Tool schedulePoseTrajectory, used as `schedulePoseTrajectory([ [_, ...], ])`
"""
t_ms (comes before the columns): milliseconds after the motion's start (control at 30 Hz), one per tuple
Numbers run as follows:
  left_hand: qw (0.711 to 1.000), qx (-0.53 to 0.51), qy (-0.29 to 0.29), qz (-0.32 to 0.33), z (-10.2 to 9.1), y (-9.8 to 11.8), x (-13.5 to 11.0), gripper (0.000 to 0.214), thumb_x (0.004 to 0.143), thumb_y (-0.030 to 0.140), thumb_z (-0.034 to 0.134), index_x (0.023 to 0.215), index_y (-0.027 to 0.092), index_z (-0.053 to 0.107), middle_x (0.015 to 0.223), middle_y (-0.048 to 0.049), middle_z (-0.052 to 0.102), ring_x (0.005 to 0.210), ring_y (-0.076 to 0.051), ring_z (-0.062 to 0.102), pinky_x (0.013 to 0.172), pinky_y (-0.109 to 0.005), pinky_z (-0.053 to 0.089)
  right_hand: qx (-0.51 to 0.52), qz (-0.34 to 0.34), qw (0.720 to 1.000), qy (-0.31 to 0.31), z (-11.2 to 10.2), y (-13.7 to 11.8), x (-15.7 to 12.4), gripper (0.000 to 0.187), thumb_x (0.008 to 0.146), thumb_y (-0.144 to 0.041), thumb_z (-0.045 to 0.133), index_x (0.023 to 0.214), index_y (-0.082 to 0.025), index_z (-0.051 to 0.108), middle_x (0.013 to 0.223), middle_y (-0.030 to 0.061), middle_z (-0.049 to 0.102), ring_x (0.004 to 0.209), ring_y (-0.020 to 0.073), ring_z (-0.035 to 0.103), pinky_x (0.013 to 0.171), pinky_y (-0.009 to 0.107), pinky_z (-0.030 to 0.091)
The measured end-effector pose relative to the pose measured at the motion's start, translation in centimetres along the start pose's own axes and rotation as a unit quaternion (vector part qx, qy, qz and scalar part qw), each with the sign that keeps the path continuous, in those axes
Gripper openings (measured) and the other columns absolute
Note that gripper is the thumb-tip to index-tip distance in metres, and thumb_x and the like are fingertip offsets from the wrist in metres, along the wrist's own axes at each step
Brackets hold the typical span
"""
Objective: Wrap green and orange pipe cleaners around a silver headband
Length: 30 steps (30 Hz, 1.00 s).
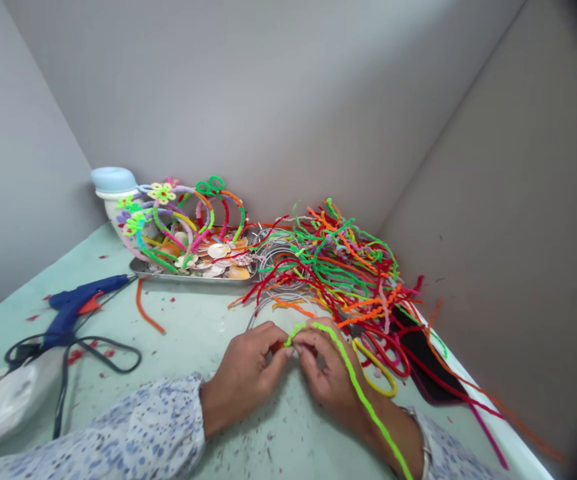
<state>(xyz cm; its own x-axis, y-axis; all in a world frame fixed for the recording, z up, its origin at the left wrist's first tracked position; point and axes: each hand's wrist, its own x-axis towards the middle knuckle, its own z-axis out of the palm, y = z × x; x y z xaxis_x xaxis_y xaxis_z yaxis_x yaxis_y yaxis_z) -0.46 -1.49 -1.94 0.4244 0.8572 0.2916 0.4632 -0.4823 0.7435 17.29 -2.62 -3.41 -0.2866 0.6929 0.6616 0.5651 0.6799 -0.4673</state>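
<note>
My two hands meet above a pale green table (193, 313), patterned sleeves (143, 427) at the wrists, both pinching one end of a lime-green fuzzy stem (352, 375). The left hand (245, 367) grips it between thumb and forefinger, a bit of orange showing there; the right hand (328, 373) pinches just beside it, fingers curled. The stem is bright, plush and evenly thick, crimped near the pinched end, and it arches over my right hand and runs down along the forearm to the lower edge of view. At left lie a white object (18, 400), partly out of view, and a blue glue gun (71, 307) with an orange trigger and a dark cord (128, 367). At right, a yellow loop (385, 393) sits near a dark, phone-like slab (433, 373) crossed by red stems. Beyond my hands, a short orange piece (144, 310) lies before a shallow metal tray (198, 280) filled with seashells (218, 251); multicoloured headbands (155, 260), some topped with fuzzy flowers, stand over it. Beside the tray spreads a heap of coloured stems (338, 260) with coils of silvery wire (281, 253). Behind the headbands, a white container (114, 213) wears a pale blue lid (114, 179), its contents hidden, near the grey wall (268, 100).
</note>
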Motion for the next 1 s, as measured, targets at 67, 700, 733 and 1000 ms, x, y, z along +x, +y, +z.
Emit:
schedulePoseTrajectory([
  [67, 1.000, 0.003, 0.002, 0.002, -0.05, 0.07, 0.03, 0.014, 0.088, 0.020, 0.051, 0.078, 0.018, 0.060, 0.072, 0.0009, 0.055, 0.066, -0.014, 0.050, 0.062, -0.025, 0.037, 0.000, 0.009, 1.000, -0.001, 0.01, -0.02, 0.04, 0.021, 0.086, -0.009, 0.050, 0.099, -0.022, 0.060, 0.089, 0.0058, 0.061, 0.086, 0.0197, 0.061, 0.074, 0.031, 0.053],
  [700, 0.999, -0.038, 0.006, -0.015, -0.14, 0.01, -0.03, 0.026, 0.093, 0.025, 0.044, 0.068, 0.018, 0.052, 0.067, 0.0027, 0.049, 0.064, -0.013, 0.047, 0.061, -0.024, 0.035, 0.026, 0.044, 0.999, -0.004, -0.04, -0.53, 0.07, 0.020, 0.088, -0.012, 0.051, 0.104, -0.021, 0.059, 0.099, 0.0092, 0.059, 0.091, 0.0206, 0.061, 0.081, 0.035, 0.055],
  [733, 0.999, -0.039, 0.005, -0.019, -0.15, 0.01, -0.02, 0.026, 0.093, 0.025, 0.044, 0.068, 0.018, 0.051, 0.067, 0.0028, 0.049, 0.064, -0.013, 0.047, 0.060, -0.024, 0.035, 0.024, 0.047, 0.999, -0.004, -0.06, -0.56, 0.09, 0.020, 0.088, -0.012, 0.051, 0.104, -0.021, 0.059, 0.100, 0.0094, 0.060, 0.092, 0.0208, 0.061, 0.081, 0.035, 0.055],
  [1000, 0.997, -0.060, 0.002, -0.053, -0.02, 0.04, 0.34, 0.026, 0.092, 0.027, 0.045, 0.068, 0.018, 0.050, 0.065, 0.0031, 0.047, 0.064, -0.013, 0.046, 0.060, -0.025, 0.035, 0.007, 0.048, 0.999, -0.025, -0.03, -0.02, 0.05, 0.023, 0.088, -0.013, 0.051, 0.108, -0.020, 0.056, 0.104, 0.0096, 0.059, 0.099, 0.0221, 0.060, 0.084, 0.035, 0.053],
])
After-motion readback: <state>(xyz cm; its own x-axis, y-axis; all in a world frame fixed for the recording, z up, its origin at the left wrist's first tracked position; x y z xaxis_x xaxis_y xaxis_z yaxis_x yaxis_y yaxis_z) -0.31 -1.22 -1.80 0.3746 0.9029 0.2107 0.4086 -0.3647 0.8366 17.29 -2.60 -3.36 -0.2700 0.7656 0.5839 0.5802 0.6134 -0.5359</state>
